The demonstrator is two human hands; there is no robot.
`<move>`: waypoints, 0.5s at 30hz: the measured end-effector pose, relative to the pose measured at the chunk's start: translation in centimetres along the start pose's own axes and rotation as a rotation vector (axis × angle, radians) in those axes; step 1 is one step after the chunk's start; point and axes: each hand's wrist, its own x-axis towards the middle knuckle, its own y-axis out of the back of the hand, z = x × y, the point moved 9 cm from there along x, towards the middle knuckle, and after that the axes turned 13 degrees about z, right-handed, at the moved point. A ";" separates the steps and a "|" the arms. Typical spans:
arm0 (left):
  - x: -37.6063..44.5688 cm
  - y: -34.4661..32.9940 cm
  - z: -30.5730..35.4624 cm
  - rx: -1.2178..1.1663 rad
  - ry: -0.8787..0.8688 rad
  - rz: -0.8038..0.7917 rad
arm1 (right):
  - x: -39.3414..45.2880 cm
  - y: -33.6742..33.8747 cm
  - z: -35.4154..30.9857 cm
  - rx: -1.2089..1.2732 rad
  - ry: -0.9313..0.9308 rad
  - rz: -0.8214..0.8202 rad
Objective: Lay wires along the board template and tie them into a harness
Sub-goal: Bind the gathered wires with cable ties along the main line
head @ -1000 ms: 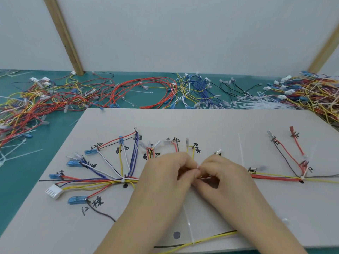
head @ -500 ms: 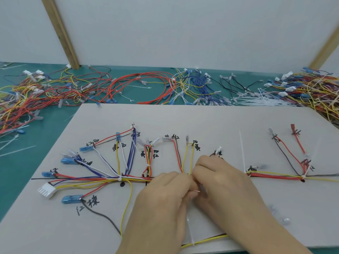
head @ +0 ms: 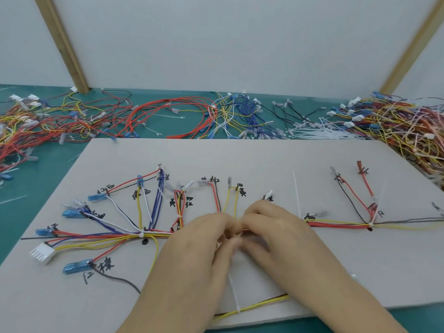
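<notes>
- Green mat (head: 28, 188) shows as a bare strip at the left of the frame, between the loose wire heap (head: 48, 121) at upper left and the left edge of the grey board template (head: 240, 159).
- Board fills centre frame; its far edge runs just below the wire piles along the back, its near edge shows at lower right.
- Harness trunk (head: 115, 236) has its long axis left–right across mid-board; branches fan up and leftward to blue terminals (head: 74, 266) and a white connector (head: 43, 253) at the left end.
- White tie (head: 141, 234) cinches the trunk at the left fan point.
- Left hand (head: 201, 239), fingers curled, pinches the trunk at frame centre.
- Right hand (head: 269, 227), fingers curled, pinches the same spot, fingertips touching the left's; a thin white strip shows below them.
- Loose cable tie (head: 296, 193) lies upright right of the hands.
- Trunk continues rightward to a second tied node (head: 370, 223); bare board below it.
</notes>
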 end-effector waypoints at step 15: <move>4.7 -10.6 1.4 0.038 0.412 -0.422 | -0.2 3.9 8.6 -0.001 -0.258 -0.152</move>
